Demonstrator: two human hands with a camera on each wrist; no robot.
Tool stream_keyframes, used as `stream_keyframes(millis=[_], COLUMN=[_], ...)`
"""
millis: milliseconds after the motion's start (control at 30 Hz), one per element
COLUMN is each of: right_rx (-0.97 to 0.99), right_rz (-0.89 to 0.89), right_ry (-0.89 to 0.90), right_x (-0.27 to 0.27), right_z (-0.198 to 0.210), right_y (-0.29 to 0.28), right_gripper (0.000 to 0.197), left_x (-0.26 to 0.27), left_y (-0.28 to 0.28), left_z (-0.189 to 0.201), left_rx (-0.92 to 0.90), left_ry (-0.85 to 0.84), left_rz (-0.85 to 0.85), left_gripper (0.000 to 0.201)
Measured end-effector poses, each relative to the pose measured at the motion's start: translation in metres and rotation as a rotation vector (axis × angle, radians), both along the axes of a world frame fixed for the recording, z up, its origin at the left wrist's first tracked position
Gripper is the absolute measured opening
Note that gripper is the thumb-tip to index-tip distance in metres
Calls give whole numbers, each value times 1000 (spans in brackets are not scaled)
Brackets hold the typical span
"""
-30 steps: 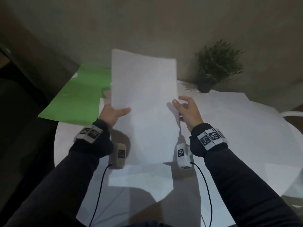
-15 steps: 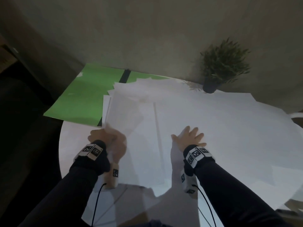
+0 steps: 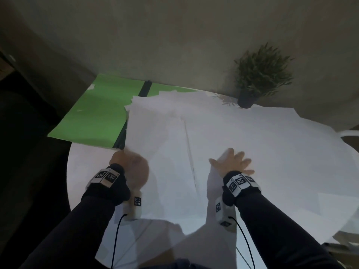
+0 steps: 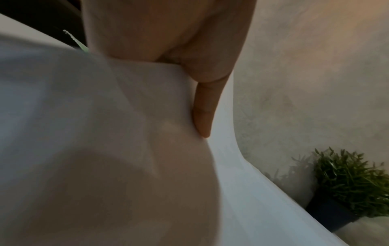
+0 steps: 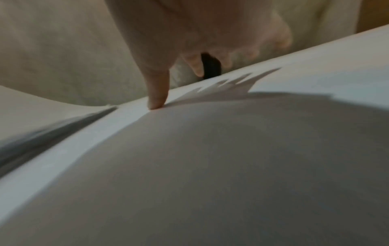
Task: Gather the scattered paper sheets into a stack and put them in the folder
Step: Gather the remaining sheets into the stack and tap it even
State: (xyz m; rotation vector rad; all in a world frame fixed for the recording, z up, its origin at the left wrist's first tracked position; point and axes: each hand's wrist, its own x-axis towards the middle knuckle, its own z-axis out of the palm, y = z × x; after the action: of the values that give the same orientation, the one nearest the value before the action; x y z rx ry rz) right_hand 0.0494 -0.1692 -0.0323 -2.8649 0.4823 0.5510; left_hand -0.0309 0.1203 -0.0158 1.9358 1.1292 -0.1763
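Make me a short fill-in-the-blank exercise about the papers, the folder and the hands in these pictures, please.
1. The open folder lying at the table's far left is ____ in colour.
2. The right hand lies on the paper sheets with its fingers ____.
3. The potted plant stands at the far side of the table, to the ____ of the folder.
4. The left hand holds the edge of a ____.

Missing words: green; spread flat; right; paper sheet
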Motion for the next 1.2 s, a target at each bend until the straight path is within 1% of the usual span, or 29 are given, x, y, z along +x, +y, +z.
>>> stream_keyframes(millis=[33, 133, 200, 267, 300, 333, 367, 400, 433, 467, 500, 533, 633, 667, 733, 800, 900, 933, 967, 1033, 1067, 1133, 1167, 1200], right_rx=[20, 19, 29, 106, 152, 197, 186, 141, 83, 63, 71, 80, 29, 2, -25, 32, 235, 282, 297, 272, 267, 356, 405, 438], right_rz=[-21, 131, 282, 397, 359, 237, 70, -97, -222, -293, -320, -311, -173, -146, -140, -186, -299, -303, -277, -207, -174, -124, -117, -132], right_ry=[29, 81, 103, 30, -29, -99, -148, -175, -132, -60, -1, 22, 14, 16, 26, 3, -24, -12, 10, 20, -7, -113, -185, -267], right_x=[-2, -8, -8, -5, -2, 2, 5, 7, 8, 8, 9, 10, 13, 15, 18, 19, 21, 21, 22, 24, 26, 31, 33, 35], right_z=[-1, -6, -7, 1, 4, 8, 10, 12, 13, 11, 8, 4, 0, 2, 3, 2, 6, 8, 12, 20, 23, 31, 35, 39], right_y=[1, 10, 13, 5, -2, -11, -24, -36, -45, -51, -53, -52, -47, -45, -44, -46, -50, -50, -50, -49, -48, -46, -46, -47], right_gripper=[83, 79, 64, 38, 33, 32, 35, 44, 61, 78, 89, 92, 82, 80, 82, 87, 89, 84, 73, 52, 46, 31, 21, 16], left_x=[-1, 2, 1, 0, 0, -1, -3, -3, -3, -2, -3, -3, -2, -2, -2, -2, -5, -5, -5, -5, -5, -5, -5, -4], left_y=[2, 4, 8, 10, 11, 10, 9, 9, 9, 10, 9, 9, 6, 5, 4, 3, 9, 10, 11, 10, 9, 9, 10, 10], left_z=[0, 0, -2, 1, 1, 3, 5, 7, 7, 5, 6, 6, 7, 8, 9, 9, 2, 1, 0, 2, 4, 5, 5, 6], left_rx=[-20, -109, -156, -227, -237, -228, -224, -201, -180, -176, -192, -197, -207, -212, -239, -250, -284, -285, -283, -271, -268, -273, -274, -279], left_ry=[-16, -98, -109, -158, -169, -160, -155, -156, -155, -162, -171, -178, -218, -237, -273, -299, -340, -346, -354, -362, -369, -383, -388, -396], left_rz=[6, 62, 13, -36, -52, -63, -71, -82, -89, -82, -82, -78, -92, -91, -80, -76, -63, -55, -56, -54, -54, -66, -71, -67], left_gripper=[37, 35, 33, 25, 22, 21, 19, 17, 19, 21, 21, 21, 20, 19, 18, 17, 20, 23, 27, 30, 31, 30, 30, 30])
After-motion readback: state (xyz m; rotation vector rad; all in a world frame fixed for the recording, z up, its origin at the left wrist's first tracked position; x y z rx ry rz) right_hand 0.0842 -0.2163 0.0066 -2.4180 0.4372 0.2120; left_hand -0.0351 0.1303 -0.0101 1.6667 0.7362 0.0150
